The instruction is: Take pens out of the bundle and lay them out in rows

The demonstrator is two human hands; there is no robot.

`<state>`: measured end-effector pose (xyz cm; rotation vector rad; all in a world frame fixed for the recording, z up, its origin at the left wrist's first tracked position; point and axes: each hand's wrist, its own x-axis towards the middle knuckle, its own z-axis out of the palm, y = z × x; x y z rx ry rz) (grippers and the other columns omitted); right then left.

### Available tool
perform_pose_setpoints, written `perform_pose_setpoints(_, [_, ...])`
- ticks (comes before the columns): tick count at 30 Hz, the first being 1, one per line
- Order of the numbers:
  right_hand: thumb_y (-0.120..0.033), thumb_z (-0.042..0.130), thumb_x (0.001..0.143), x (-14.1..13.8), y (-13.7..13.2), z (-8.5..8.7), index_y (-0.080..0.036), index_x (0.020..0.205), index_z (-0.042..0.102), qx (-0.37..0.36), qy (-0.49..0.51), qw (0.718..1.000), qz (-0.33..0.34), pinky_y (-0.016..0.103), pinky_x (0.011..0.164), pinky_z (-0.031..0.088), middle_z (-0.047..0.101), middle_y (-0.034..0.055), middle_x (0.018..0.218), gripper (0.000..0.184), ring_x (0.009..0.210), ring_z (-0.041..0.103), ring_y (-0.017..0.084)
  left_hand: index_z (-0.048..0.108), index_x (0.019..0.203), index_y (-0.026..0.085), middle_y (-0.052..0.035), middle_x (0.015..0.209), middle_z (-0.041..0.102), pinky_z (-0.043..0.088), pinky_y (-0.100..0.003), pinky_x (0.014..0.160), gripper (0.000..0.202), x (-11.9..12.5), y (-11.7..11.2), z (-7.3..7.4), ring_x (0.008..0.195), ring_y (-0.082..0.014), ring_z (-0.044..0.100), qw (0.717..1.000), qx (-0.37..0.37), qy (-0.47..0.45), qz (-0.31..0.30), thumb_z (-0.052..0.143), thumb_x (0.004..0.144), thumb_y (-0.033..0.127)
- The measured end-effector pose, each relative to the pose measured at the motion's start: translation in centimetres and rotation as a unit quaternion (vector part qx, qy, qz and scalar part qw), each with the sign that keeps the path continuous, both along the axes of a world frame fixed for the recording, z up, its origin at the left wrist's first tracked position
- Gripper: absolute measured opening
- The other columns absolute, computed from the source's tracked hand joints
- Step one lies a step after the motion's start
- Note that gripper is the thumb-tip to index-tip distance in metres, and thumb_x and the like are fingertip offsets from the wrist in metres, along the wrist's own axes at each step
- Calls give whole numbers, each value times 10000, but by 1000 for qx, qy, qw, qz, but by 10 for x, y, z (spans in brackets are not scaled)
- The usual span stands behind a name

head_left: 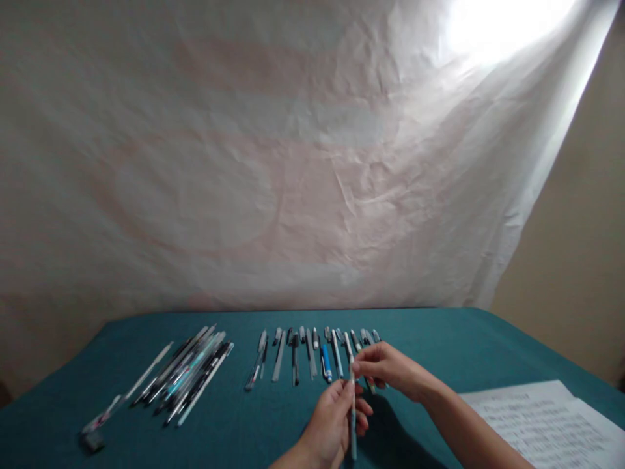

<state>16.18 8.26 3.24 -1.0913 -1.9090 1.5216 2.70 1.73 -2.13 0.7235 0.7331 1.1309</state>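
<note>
My left hand is closed round a slim white and teal pen, held upright over the teal tablecloth. My right hand pinches the top end of the same pen with thumb and fingers. Just beyond both hands lies a row of several pens, side by side and pointing away from me. A looser pile of pens lies to the left, fanned out diagonally.
Printed paper sheets lie at the right front corner of the table. One long white pen and a small dark object rest at the far left. A crumpled white sheet hangs behind the table.
</note>
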Motion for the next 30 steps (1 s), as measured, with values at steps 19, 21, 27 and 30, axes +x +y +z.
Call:
perform_pose_setpoints(19, [-387, 624, 654, 11, 9, -5, -112, 736, 607, -66, 79, 995, 5, 159, 416, 324, 537, -11, 573, 287, 469, 449, 53, 431, 824, 149, 15, 586, 550, 266, -174, 438, 357, 0, -2, 4, 420, -40, 453, 999, 2, 18, -39, 479, 720, 487])
perform_pose_setpoints(21, [-399, 625, 649, 9, 8, -6, -121, 740, 595, -77, 101, 992, -6, 162, 420, 324, 525, -22, 557, 294, 454, 439, 48, 430, 819, 148, 15, 581, 548, 262, -176, 435, 369, 1, -1, 4, 415, -43, 453, 999, -2, 22, -41, 493, 707, 494])
perform_pose_setpoints(27, [-414, 631, 638, 10, 11, 3, -130, 718, 566, -76, 158, 983, -52, 166, 430, 309, 493, -37, 544, 302, 436, 392, 37, 442, 801, 138, -5, 605, 561, 281, -184, 445, 394, 1, -2, 1, 429, -54, 476, 997, 11, 33, -64, 485, 699, 516])
perform_pose_setpoints(30, [-400, 625, 645, 23, 24, 3, -145, 753, 555, -54, 183, 973, -130, 159, 420, 298, 471, -45, 545, 286, 432, 371, 35, 449, 784, 139, -9, 601, 561, 293, -191, 450, 416, 2, -2, 0, 432, -65, 487, 995, 18, 48, -88, 460, 697, 545])
